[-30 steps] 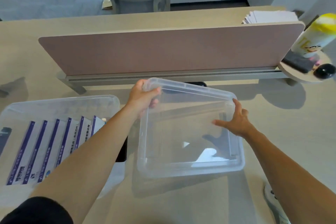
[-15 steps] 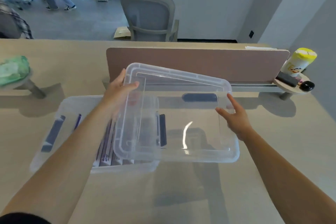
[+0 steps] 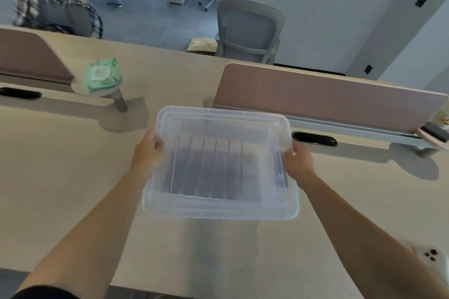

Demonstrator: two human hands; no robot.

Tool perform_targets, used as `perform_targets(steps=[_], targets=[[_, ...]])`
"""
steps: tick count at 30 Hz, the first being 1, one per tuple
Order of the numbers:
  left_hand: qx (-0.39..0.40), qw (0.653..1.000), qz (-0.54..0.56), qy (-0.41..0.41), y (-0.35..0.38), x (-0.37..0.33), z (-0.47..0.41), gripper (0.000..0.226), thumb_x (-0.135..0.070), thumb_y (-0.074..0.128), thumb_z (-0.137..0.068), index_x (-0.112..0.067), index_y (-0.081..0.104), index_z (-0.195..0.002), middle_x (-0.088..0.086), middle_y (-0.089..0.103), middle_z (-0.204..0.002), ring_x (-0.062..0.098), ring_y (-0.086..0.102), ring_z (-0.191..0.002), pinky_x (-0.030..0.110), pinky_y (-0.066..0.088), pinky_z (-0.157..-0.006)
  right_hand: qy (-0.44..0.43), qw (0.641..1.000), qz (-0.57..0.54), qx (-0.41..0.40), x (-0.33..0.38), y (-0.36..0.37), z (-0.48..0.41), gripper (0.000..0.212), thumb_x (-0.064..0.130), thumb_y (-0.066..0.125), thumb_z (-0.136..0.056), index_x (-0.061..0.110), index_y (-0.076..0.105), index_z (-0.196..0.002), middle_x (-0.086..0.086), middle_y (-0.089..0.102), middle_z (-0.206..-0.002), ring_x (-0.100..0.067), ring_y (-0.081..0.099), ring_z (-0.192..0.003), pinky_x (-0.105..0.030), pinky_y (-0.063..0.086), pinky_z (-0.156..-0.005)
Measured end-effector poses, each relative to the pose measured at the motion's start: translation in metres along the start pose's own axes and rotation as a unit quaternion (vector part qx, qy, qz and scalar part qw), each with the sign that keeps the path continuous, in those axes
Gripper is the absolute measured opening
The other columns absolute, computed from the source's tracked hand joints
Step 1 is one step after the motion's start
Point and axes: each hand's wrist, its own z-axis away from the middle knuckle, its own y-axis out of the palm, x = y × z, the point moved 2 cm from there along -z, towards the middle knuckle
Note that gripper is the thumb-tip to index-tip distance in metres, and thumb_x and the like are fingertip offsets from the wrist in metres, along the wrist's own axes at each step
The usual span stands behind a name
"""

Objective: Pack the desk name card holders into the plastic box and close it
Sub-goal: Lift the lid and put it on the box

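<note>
Thin, flexy clear lid [image 3: 220, 206]: left hand [image 3: 148, 153] at 9 o'clock, right hand [image 3: 297, 161] at 3, fingers clamped on its rim.

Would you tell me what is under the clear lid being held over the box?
Through the lid, a row of name card holders with dark stripes shows, blurred. Their print and the box floor are hidden.

Clear lid [image 3: 220, 209] sits over plastic box, card holders [image 3: 211, 167] visible beneath. Left hand [image 3: 148, 153] and right hand [image 3: 297, 162] grip lid's side edges.
</note>
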Motion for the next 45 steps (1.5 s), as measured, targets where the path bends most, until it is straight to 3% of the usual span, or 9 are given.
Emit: perform_targets(steps=[4,9,22,26,30,35,39,42,45], targets=[[0.009,0.999,-0.037,0.012,0.009,0.012,-0.014,0.011,-0.025,0.043,-0.1,-0.018,0.051,-0.1,0.013,0.062,-0.089,0.032,0.059,-0.084,0.038,0.044,-0.072,-0.03,0.997,0.069,-0.003,-0.009,0.019,-0.016,0.012,0.012,0.045,-0.095,0.013,0.056,-0.099,-0.012,0.059,-0.098,-0.033,0.057,-0.087,-0.032,0.041,-0.075],[0.004,0.997,-0.07,0.025,0.021,0.012,-0.031,0.014,-0.028,0.038,-0.101,-0.021,0.049,-0.098,0.012,0.06,-0.081,0.033,0.06,-0.079,0.04,0.046,-0.073,-0.032,0.994,0.107,-0.004,-0.016,0.035,-0.031,0.037,0.014,0.041,-0.102,0.006,0.051,-0.136,-0.018,0.051,-0.132,-0.038,0.054,-0.115,-0.037,0.042,-0.096],[0.019,0.985,-0.152,0.073,0.034,0.027,-0.066,0.037,-0.019,0.035,-0.103,-0.005,0.041,-0.137,0.026,0.064,-0.105,0.045,0.06,-0.099,0.037,0.038,-0.071,-0.004,0.984,0.173,-0.047,-0.008,0.059,-0.022,0.046,0.018,0.035,-0.104,0.005,0.039,-0.148,-0.018,0.048,-0.143,-0.039,0.051,-0.125,-0.042,0.044,-0.101],[0.024,0.982,-0.176,0.066,0.038,0.026,-0.071,0.051,-0.018,0.032,-0.103,-0.003,0.024,-0.151,0.023,0.058,-0.127,0.044,0.053,-0.112,0.045,0.043,-0.089,-0.004,0.971,0.232,-0.052,-0.008,0.063,-0.023,0.045,0.017,0.031,-0.104,0.006,0.035,-0.148,-0.019,0.056,-0.132,-0.041,0.056,-0.114,-0.041,0.045,-0.086],[0.052,0.963,-0.261,0.038,0.037,0.027,-0.074,0.054,-0.027,0.024,-0.103,-0.012,0.015,-0.154,0.01,0.058,-0.135,0.037,0.026,-0.14,0.045,0.022,-0.11,0.014,0.963,0.269,-0.02,-0.002,0.06,-0.023,0.051,0.019,0.029,-0.105,0.014,0.022,-0.155,-0.012,0.051,-0.143,-0.039,0.052,-0.121,-0.04,0.044,-0.089],[0.043,0.932,-0.338,0.125,0.031,0.003,-0.055,0.067,-0.044,0.03,-0.099,-0.011,0.012,-0.154,0.012,0.008,-0.163,0.036,0.002,-0.148,0.052,0.015,-0.115,-0.031,0.932,0.361,-0.024,0.02,0.077,-0.003,0.063,0.038,0.034,-0.103,0.011,0.013,-0.156,-0.006,-0.004,-0.167,-0.037,0.016,-0.148,-0.048,0.023,-0.117],[0.145,0.905,-0.304,0.26,0.067,-0.02,-0.019,0.077,-0.066,0.018,-0.094,-0.026,0.002,-0.156,0.001,-0.008,-0.164,0.025,-0.01,-0.151,0.046,0.002,-0.121,-0.218,0.884,0.398,0.113,0.044,0.112,0.013,0.073,0.059,0.016,-0.098,0.022,-0.001,-0.158,-0.003,-0.014,-0.165,-0.028,-0.011,-0.153,-0.043,-0.003,-0.122],[0.167,0.871,-0.372,0.273,0.091,-0.015,-0.015,0.075,-0.068,0.001,-0.09,-0.031,-0.012,-0.154,0.0,-0.019,-0.162,0.023,-0.024,-0.147,0.048,-0.011,-0.119,-0.239,0.85,0.447,0.145,0.04,0.13,0.01,0.076,0.059,-0.012,-0.087,0.03,-0.006,-0.157,-0.002,-0.016,-0.166,-0.028,-0.015,-0.152,-0.046,-0.006,-0.122],[0.153,0.856,-0.401,0.288,0.101,-0.007,-0.015,0.073,-0.066,-0.003,-0.092,-0.029,-0.015,-0.153,0.001,-0.022,-0.161,0.025,-0.026,-0.146,0.05,-0.012,-0.119,-0.231,0.849,0.456,0.135,0.028,0.139,0.007,0.067,0.057,-0.013,-0.094,0.033,-0.011,-0.156,0.001,-0.022,-0.163,-0.026,-0.02,-0.151,-0.045,-0.012,-0.121]])
